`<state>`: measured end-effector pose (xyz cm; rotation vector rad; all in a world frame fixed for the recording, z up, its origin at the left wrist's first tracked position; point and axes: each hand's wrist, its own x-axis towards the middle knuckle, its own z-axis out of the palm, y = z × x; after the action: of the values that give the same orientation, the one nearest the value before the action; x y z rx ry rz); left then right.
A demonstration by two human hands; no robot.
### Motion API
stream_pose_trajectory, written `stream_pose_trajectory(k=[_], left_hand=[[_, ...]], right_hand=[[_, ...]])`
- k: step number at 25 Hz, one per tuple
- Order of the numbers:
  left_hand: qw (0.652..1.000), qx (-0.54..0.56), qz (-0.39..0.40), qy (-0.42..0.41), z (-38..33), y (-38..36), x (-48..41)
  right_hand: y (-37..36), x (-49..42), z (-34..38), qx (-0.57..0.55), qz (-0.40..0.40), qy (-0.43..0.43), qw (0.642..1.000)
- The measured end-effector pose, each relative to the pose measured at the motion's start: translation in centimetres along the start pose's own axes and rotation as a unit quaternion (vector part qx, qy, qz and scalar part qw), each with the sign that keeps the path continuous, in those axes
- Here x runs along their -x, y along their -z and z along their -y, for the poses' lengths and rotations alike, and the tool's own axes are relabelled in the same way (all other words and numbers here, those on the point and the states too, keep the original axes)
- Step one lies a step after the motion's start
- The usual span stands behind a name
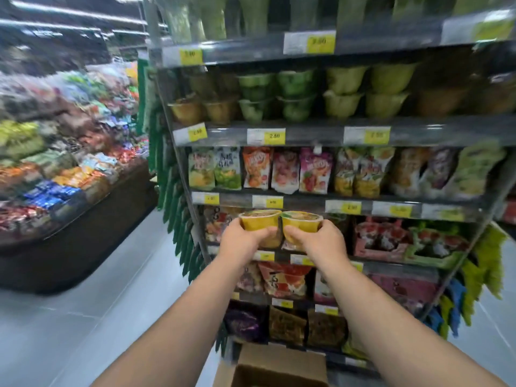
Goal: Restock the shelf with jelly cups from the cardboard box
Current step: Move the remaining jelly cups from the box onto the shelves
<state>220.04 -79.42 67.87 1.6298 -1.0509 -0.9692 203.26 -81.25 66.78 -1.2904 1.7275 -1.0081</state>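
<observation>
My left hand [242, 238] grips a yellow jelly cup [259, 220] from below and the side. Beside it, my right hand [321, 239] grips a second yellow jelly cup [303, 223]. The two cups touch rim to rim, upright, in front of the lower-middle shelves. Higher up, a shelf [307, 135] carries stacked jelly cups: brownish-yellow ones [203, 108] at its left, green ones [276, 96] in the middle, pale green ones [368, 90] to the right. The open cardboard box [279, 364] stands on the floor at the foot of the shelving, between my forearms; its inside is dark.
Snack pouches [284, 170] fill the shelf below the cups, with packs and bags on the lower shelves. An open display bin [69, 169] of wrapped sweets stands at the left across a grey tiled aisle [97, 317]. Green items [173, 208] hang along the shelving's left end.
</observation>
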Motion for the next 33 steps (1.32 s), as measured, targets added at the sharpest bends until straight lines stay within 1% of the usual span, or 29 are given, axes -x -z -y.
stream_pose_trajectory(k=[3, 7, 14, 16, 19, 22, 25, 29, 31, 33], left_hand=[[0.999, -0.001, -0.015, -0.05, -5.1, 2.0, 0.5], [0.993, 0.012, -0.041, -0.106, -9.2, 5.8, -0.1], [0.979, 0.039, -0.08, -0.186, -15.7, 13.2, -5.3], [0.977, 0.027, -0.093, -0.192, -17.2, 15.5, -7.8], [0.974, 0.008, -0.104, -0.203, -18.9, 18.6, -12.1], [0.971, -0.032, -0.113, -0.206, -19.9, 20.2, -15.2], [0.97, -0.033, -0.094, -0.223, -20.7, 20.7, -18.4], [0.953, -0.066, -0.109, -0.275, -20.4, 20.7, -21.4], [0.952, -0.058, -0.102, -0.281, -20.2, 20.6, -22.7], [0.958, -0.043, -0.086, -0.269, -20.1, 20.3, -23.4]], right_hand=[[1.4, 0.0, 5.2, -0.007, 0.001, 0.05, 0.999], [1.1, 0.1, 11.1, -0.02, 0.003, 0.109, 0.994], [-3.4, -0.8, 21.5, -0.065, -0.007, 0.176, 0.982], [-4.9, -1.9, 24.9, -0.062, -0.014, 0.197, 0.978], [-7.9, -3.9, 28.9, -0.083, -0.041, 0.191, 0.977], [-10.5, -5.5, 30.8, -0.088, -0.074, 0.179, 0.977], [-12.4, -7.3, 32.4, -0.083, -0.121, 0.178, 0.973], [-14.0, -8.6, 33.3, -0.084, -0.165, 0.163, 0.969], [-14.4, -9.0, 33.2, -0.088, -0.177, 0.149, 0.969], [-14.4, -9.4, 33.1, -0.096, -0.185, 0.141, 0.968]])
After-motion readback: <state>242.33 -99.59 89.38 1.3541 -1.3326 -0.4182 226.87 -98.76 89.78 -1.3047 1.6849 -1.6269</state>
